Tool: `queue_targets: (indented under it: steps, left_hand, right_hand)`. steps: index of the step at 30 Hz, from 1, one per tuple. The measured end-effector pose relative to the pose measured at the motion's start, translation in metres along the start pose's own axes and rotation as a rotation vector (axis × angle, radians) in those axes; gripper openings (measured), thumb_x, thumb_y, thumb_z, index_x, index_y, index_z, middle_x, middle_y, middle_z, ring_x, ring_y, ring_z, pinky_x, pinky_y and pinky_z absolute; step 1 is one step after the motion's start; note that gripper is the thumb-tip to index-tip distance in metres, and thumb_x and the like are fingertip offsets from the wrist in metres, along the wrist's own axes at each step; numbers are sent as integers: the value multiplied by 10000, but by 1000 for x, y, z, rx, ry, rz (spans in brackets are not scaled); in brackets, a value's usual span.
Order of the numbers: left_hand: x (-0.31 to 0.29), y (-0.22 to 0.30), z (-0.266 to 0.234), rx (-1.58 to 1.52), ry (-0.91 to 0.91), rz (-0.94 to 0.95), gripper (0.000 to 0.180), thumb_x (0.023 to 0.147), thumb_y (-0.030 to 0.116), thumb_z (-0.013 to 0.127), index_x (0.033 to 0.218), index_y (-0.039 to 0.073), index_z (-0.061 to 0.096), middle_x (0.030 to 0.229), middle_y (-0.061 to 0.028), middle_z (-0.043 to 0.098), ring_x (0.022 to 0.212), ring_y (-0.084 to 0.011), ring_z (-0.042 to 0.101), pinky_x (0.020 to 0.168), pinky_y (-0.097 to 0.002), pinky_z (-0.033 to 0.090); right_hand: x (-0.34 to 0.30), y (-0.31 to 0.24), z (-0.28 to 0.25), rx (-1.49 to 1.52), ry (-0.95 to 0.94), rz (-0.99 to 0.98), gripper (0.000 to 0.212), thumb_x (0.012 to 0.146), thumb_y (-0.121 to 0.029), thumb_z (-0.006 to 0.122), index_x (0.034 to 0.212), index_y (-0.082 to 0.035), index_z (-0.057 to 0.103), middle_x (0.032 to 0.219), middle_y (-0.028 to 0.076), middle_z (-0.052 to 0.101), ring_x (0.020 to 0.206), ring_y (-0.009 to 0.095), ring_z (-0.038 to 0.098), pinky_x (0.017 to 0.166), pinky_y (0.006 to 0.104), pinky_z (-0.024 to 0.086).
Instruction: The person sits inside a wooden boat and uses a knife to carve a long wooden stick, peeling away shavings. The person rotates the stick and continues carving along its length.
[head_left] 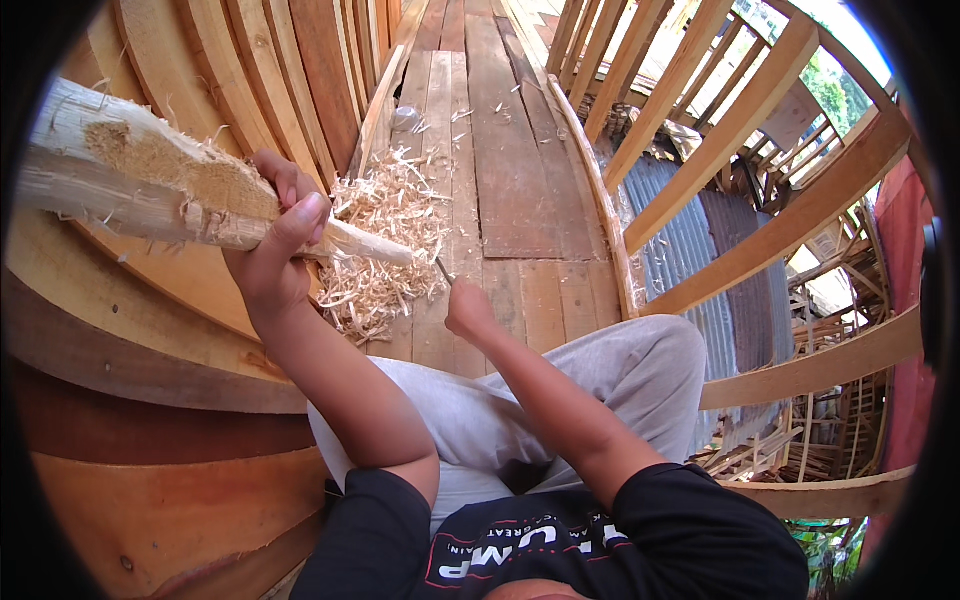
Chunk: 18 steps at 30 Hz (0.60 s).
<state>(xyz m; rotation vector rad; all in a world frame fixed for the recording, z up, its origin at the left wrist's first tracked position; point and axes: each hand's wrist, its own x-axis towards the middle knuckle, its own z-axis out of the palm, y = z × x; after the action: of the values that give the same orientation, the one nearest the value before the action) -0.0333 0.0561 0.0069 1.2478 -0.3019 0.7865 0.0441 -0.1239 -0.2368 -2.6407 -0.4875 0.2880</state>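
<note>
A thick, pale piece of wood comes in from the left and narrows to a whittled end near the middle of the view. Its upper face has a rough, splintery patch. My left hand is closed around the narrower part, thumb on top. At the tapered tip, my right hand is a fist on a tool whose thin dark blade touches or nearly touches the wood. The handle is hidden in my fingers; it looks like a knife. Curled wood shavings are heaped beneath the tip.
I sit on a plank floor, legs in grey trousers bent before me. On the left rises a wall of upright boards. A slatted wooden railing lines the right, with corrugated metal roofing below. A small clear container stands beyond the shavings.
</note>
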Motion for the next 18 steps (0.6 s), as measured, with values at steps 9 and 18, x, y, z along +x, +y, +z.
queue_targets:
  steps: [9,18]
  left_hand:
    - [0,-24,15,-223,-51,-84,266,687,36,683,798,76,444,666,-17,436,544,-92,422,515,-214,364]
    - [7,-94,51,-165,-33,-142,265,729,-4,673,908,48,484,750,-17,487,581,-73,493,518,-211,430]
  right_hand:
    - [14,57,-83,61,-599,170,210,819,-117,532,782,73,613,650,180,634,521,255,632,450,377,475]
    - [28,110,-111,952,-204,276,241,975,-291,480,980,-51,467,568,-4,403,372,98,373,332,296,267]
